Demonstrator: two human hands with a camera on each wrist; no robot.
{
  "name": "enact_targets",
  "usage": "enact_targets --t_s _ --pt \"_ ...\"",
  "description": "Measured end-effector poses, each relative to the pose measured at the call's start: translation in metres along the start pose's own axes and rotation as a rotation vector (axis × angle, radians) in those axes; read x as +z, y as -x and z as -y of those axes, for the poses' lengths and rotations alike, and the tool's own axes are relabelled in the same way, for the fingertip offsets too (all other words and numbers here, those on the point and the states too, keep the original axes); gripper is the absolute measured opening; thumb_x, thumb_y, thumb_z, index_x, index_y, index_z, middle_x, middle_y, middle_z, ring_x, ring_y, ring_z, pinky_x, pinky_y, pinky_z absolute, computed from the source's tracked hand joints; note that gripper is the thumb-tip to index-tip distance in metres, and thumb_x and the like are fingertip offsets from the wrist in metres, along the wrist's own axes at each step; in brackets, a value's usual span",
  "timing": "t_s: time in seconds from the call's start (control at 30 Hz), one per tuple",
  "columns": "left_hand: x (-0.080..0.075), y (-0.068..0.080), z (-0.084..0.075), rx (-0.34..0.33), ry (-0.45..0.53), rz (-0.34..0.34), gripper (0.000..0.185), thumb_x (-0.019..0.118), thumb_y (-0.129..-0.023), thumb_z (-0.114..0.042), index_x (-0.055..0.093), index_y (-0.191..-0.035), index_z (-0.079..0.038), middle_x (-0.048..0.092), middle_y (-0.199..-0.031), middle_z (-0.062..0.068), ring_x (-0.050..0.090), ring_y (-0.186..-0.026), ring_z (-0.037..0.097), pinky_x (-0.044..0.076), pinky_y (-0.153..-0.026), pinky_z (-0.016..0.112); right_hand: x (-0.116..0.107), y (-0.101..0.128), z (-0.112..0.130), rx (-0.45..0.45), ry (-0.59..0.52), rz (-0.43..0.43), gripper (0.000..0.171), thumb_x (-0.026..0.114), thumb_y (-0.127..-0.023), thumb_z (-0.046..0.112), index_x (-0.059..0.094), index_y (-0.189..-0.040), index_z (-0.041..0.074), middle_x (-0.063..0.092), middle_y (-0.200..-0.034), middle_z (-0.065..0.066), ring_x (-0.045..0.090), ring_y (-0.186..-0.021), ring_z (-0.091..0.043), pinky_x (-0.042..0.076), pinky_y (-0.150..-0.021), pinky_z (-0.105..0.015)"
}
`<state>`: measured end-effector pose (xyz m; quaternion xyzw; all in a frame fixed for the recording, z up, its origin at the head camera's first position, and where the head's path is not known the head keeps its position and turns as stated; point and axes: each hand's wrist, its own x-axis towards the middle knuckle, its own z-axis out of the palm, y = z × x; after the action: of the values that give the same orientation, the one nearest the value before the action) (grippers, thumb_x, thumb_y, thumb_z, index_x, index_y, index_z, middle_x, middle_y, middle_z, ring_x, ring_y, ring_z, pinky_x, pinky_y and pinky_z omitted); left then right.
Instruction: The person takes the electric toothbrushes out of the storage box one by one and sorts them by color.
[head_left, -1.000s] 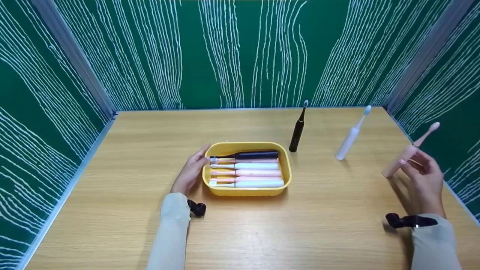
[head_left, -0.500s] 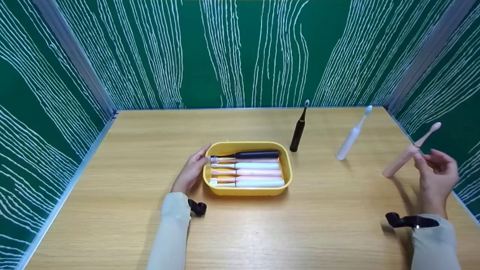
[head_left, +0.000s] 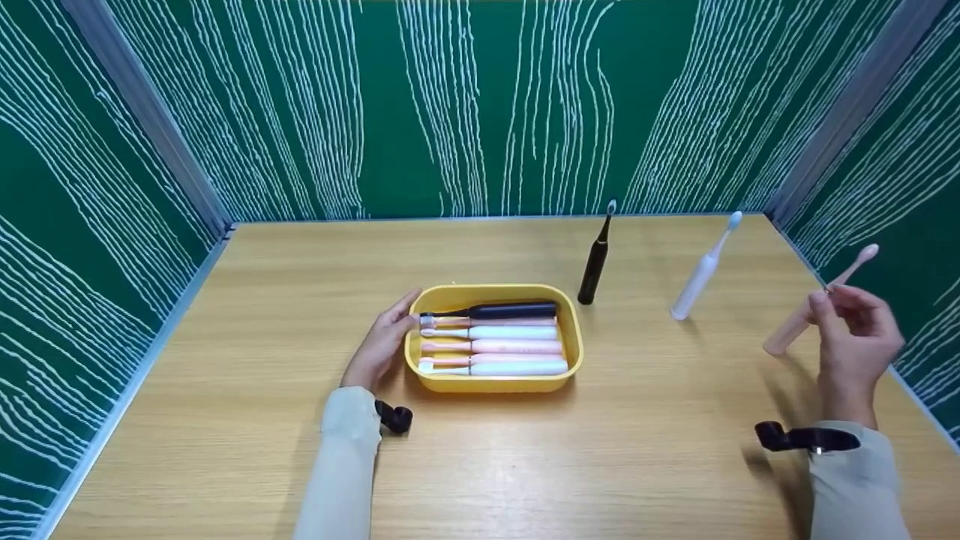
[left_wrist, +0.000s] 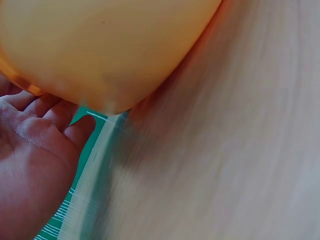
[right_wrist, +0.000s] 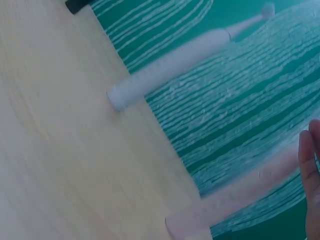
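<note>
My left hand (head_left: 384,337) grips the left end of a yellow plastic basket (head_left: 495,384), its thumb at the rim and its fingers against the outer wall. Electric toothbrushes in black, pink and white lie side by side inside, among them a black toothbrush (head_left: 517,309). At the far right a pink electric toothbrush (head_left: 789,331) stands upright on its base. My right hand (head_left: 859,349) is beside its upper part, thumb and fingertips overlapping the neck in the head view. In the right wrist view the fingers (right_wrist: 307,160) look straight, close by the pink handle.
A white electric toothbrush (head_left: 697,285) stands upright left of the pink one. Farther left, close to the basket, stands a black electric toothbrush (head_left: 595,270). Green panels (head_left: 525,112) with white wavy lines border the wooden table (head_left: 510,465) at the back and sides.
My right hand loosened from the pink toothbrush's handle and shifted right, then came back left and up toward its neck. The left hand, the basket and the standing toothbrushes have stayed put.
</note>
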<state>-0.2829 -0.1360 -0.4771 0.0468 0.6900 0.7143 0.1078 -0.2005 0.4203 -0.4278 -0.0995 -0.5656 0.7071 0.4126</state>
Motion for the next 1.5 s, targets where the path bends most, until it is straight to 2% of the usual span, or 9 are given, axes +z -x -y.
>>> enact_targets --t_s 0.27,0.5,0.6,0.77,0.9,1.03,1.4,1.5 --pt "0.0 -0.001 0.0 -0.013 -0.009 0.004 0.054 0.042 -0.099 -0.007 0.029 -0.151 -0.011 0.021 -0.16 0.007 0.013 -0.149 0.021 0.012 -0.123 0.036 0.021 0.008 0.004 -0.023 -0.013 0.143 0.043 0.078 -0.077 0.008 0.063 -0.116 -0.004 0.067 -0.096 -0.009 0.065 -0.079 -0.015 0.056 -0.072 -0.016" --pt "0.0 -0.001 0.0 0.009 -0.003 0.003 0.054 0.042 -0.098 -0.006 0.03 -0.151 -0.009 0.022 -0.16 0.008 0.015 -0.149 0.022 0.012 -0.123 0.037 0.041 0.02 0.005 -0.053 0.008 0.315 0.037 0.071 -0.081 -0.002 0.061 -0.117 -0.009 0.067 -0.095 -0.011 0.067 -0.079 -0.014 0.057 -0.074 -0.018" --pt "0.001 -0.001 0.001 0.027 0.013 0.007 0.055 0.042 -0.097 -0.004 0.03 -0.15 -0.006 0.025 -0.159 0.011 0.019 -0.148 0.023 0.014 -0.123 0.037 0.049 0.025 0.005 -0.049 0.06 0.405 0.038 0.069 -0.082 -0.005 0.06 -0.119 -0.01 0.068 -0.097 -0.008 0.067 -0.082 -0.014 0.057 -0.076 -0.017" --pt "0.001 -0.001 0.001 0.033 0.016 0.004 0.055 0.042 -0.097 -0.004 0.03 -0.15 -0.005 0.026 -0.158 0.012 0.019 -0.148 0.024 0.014 -0.123 0.038 0.061 0.03 0.003 -0.072 0.213 0.542 0.039 0.066 -0.086 -0.002 0.059 -0.124 -0.006 0.068 -0.102 -0.001 0.065 -0.091 -0.009 0.054 -0.082 -0.012" --pt "0.001 -0.002 0.002 0.024 0.005 -0.004 0.055 0.042 -0.097 -0.005 0.03 -0.15 -0.006 0.024 -0.159 0.01 0.017 -0.148 0.023 0.012 -0.123 0.037 0.069 0.034 0.001 -0.094 0.34 0.606 0.039 0.065 -0.089 0.004 0.058 -0.127 -0.002 0.068 -0.106 0.008 0.063 -0.097 -0.005 0.05 -0.086 -0.009" --pt "0.001 -0.001 0.002 0.013 0.014 -0.006 0.056 0.043 -0.097 -0.005 0.03 -0.151 -0.007 0.024 -0.159 0.009 0.016 -0.149 0.022 0.012 -0.123 0.036 0.079 0.037 0.0 -0.099 0.392 0.652 0.039 0.065 -0.089 0.006 0.059 -0.127 0.0 0.068 -0.105 0.01 0.063 -0.098 -0.003 0.05 -0.086 -0.009" --pt "0.001 0.0 0.002 0.006 0.026 -0.012 0.055 0.042 -0.097 -0.004 0.031 -0.15 -0.008 0.024 -0.159 0.009 0.017 -0.148 0.023 0.013 -0.123 0.036 0.107 0.045 -0.003 -0.145 0.384 0.822 0.038 0.064 -0.091 0.007 0.058 -0.128 0.0 0.067 -0.109 0.006 0.062 -0.101 -0.002 0.051 -0.087 -0.011" --pt "0.001 0.0 0.001 0.01 0.026 -0.002 0.055 0.042 -0.097 -0.004 0.029 -0.151 -0.006 0.023 -0.16 0.01 0.016 -0.149 0.023 0.013 -0.123 0.036 0.116 0.048 -0.004 -0.129 0.382 0.866 0.038 0.065 -0.09 0.009 0.059 -0.127 0.002 0.067 -0.11 0.004 0.062 -0.101 -0.002 0.052 -0.087 -0.012"
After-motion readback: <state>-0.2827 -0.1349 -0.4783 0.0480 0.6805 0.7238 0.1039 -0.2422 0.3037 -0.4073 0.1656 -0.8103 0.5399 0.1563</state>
